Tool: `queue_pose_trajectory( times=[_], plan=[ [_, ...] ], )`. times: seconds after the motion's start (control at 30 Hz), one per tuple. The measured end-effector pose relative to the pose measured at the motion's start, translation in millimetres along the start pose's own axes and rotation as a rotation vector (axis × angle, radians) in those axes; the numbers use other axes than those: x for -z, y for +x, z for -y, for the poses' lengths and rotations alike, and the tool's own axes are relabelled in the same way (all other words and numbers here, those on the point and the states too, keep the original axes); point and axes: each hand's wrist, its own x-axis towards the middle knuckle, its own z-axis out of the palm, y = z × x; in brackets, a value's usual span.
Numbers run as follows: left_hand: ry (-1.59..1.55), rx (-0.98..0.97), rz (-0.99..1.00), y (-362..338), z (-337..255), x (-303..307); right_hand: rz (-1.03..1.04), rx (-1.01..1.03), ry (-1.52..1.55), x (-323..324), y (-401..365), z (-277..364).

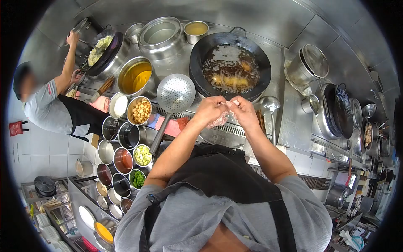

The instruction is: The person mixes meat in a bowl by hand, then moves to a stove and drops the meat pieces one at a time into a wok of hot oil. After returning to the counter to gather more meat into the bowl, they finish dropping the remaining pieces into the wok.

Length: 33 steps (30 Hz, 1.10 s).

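Note:
My left hand (212,110) and my right hand (244,112) meet in front of the near rim of a black wok (196,63). Both have their fingers closed on a pale pink, floury-looking piece of raw meat (220,120), which hangs mostly below my left hand. Dark bubbling oil (228,54) fills the wok's middle, with golden pieces (230,80) frying in it. Left of my hands a perforated skimmer (176,93) lies with its handle toward me. A ladle (270,103) rests to the right of my right hand.
At left stand several metal pots, including one of yellow oil (142,77), one of browned chunks (140,111) and one of chopped greens (142,155). A co-worker (54,101) handles another wok (110,54) at far left. Strainers (315,61) and stacked woks (340,109) stand right.

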Motion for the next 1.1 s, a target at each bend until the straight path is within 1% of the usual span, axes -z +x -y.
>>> queue_pose_trajectory(
  times=[0.03,0.07,0.1,0.13,0.17,0.2,0.23,0.27,0.3,0.33,0.37,0.4,0.43,0.47,0.5,0.57,0.6,0.63,0.7,0.73,0.8,0.83,0.9,0.97,1.03,1.07,1.1],
  plan=[
    [0.098,-0.043,-0.037,-0.3,-1.1,-0.5,0.009,-0.029,0.063,0.1,-0.7,0.1],
    [0.196,-0.084,-0.073,-1.0,-2.3,-0.3,0.012,-0.03,0.063,0.5,-1.1,-0.2],
    [0.195,-0.082,-0.075,-0.2,0.1,-0.3,0.033,-0.069,0.134,0.9,-2.0,-0.8],
    [0.317,-0.095,-0.135,2.0,4.8,-0.6,0.054,-0.108,0.205,0.9,-2.8,-1.5],
    [0.438,-0.106,-0.195,4.8,10.6,-1.6,0.057,-0.111,0.205,-1.1,-4.0,2.5],
    [0.436,-0.104,-0.197,7.4,20.0,1.3,0.042,-0.069,0.242,-3.8,-5.9,11.8],
    [0.306,-0.039,-0.156,10.3,29.8,11.0,0.024,-0.023,0.28,-4.8,-5.8,21.0],
    [0.177,0.026,-0.111,12.0,36.1,21.0,0.019,-0.022,0.284,-2.4,-5.9,28.4],
    [0.18,0.028,-0.105,11.8,38.2,28.3,-0.013,-0.082,0.307,2.2,-6.9,34.6],
    [-0.113,0.115,-0.097,11.1,40.5,34.7,-0.044,-0.142,0.329,6.9,-7.1,36.8],
    [-0.408,0.201,-0.09,9.9,42.2,39.7,-0.045,-0.145,0.328,12.2,-5.9,32.2],
    [-0.605,0.217,-0.072,5.3,33.0,44.7,-0.071,-0.15,0.398,18.6,-3.7,23.0],
    [-0.61,0.217,-0.072,3.1,29.9,47.1,-0.098,-0.155,0.466,23.4,-1.5,13.1],
    [-0.727,0.23,-0.085,1.6,28.4,48.2,-0.152,-0.143,0.575,23.2,-0.9,10.1],
    [-0.844,0.244,-0.096,0.4,27.6,48.6,-0.156,-0.144,0.569,23.3,-0.6,7.3],
    [-0.838,0.247,-0.083,-2.1,27.2,48.9,-0.318,-0.225,0.571,19.3,1.5,5.4],
    [-0.855,0.251,-0.08,-4.3,27.1,48.6,-0.275,-0.204,0.596,22.5,0.9,-0.1],
    [-0.871,0.255,-0.078,-6.7,26.5,48.1,-0.275,-0.204,0.593,24.9,1.1,-3.4],
    [-0.909,0.267,-0.085,-10.9,25.5,48.3,-0.344,-0.125,0.503,28.7,1.6,-7.6],
    [-0.934,0.266,-0.096,-12.6,27.9,50.0,-0.341,-0.126,0.502,34.1,-1.1,-8.8],
    [-0.961,0.267,-0.111,-16.2,32.4,53.6,-0.386,-0.023,0.461,46.6,-9.7,-9.6],
    [-0.977,0.258,-0.115,-18.2,34.5,55.6,-0.383,-0.025,0.46,49.8,-11.1,-10.2],
    [-0.994,0.248,-0.121,-19.4,39.8,60.7,-0.419,0.178,0.511,53.1,-12.2,-3.0],
    [-1.09,0.228,-0.117,-20.2,43.9,63.3,-0.45,0.16,0.46,57.7,-10.7,-2.5],
    [-1.114,0.214,-0.133,-21.8,43.2,61.2,-0.486,0.061,0.478,68.2,3.0,-12.3],
    [-1.137,0.201,-0.15,-23.4,42.4,59.9,-0.486,0.061,0.477,69.5,9.2,-12.9],
    [-1.137,0.203,-0.149,-24.6,43.6,58.9,-0.461,-0.051,0.38,70.7,15.2,-13.4]
  ],
)
